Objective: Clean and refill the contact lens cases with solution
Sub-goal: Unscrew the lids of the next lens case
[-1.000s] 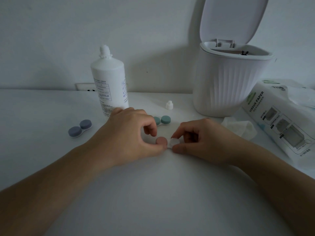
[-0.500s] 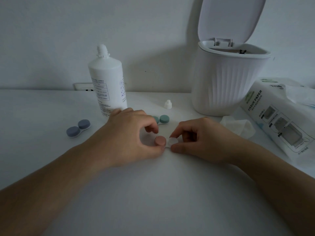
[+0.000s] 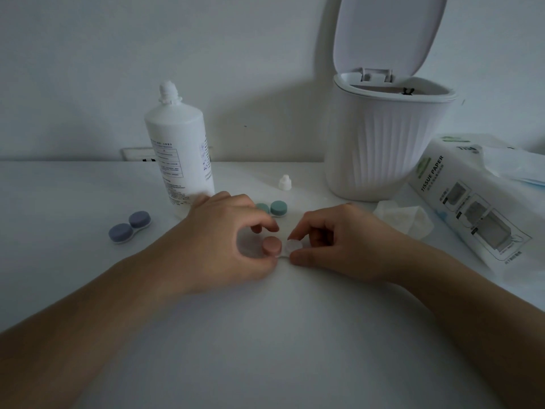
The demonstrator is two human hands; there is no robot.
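Observation:
A pink lens case lies mid-table, with a pink cap (image 3: pixel 272 245) on its left well and a white part (image 3: pixel 293 247) on the right. My left hand (image 3: pixel 224 243) curls round the pink cap, thumb at the case's near edge and index finger arched just behind it. My right hand (image 3: pixel 339 240) pinches the white side between index finger and thumb. The white solution bottle (image 3: pixel 180 154) stands uncapped behind my left hand, and its small cap (image 3: pixel 285 182) sits on the table. A green case (image 3: pixel 272 208) and a blue-purple case (image 3: pixel 129 227) lie closed.
A white ribbed bin (image 3: pixel 383 149) with its lid up stands at the back right. A crumpled tissue (image 3: pixel 407 216) lies in front of it, next to a tissue paper pack (image 3: pixel 472 208) at the right edge. A wall socket (image 3: pixel 137 154) sits behind the bottle.
Both hands stay at the pink case. My left index finger has lifted slightly away from the pink cap, so more of the cap shows.

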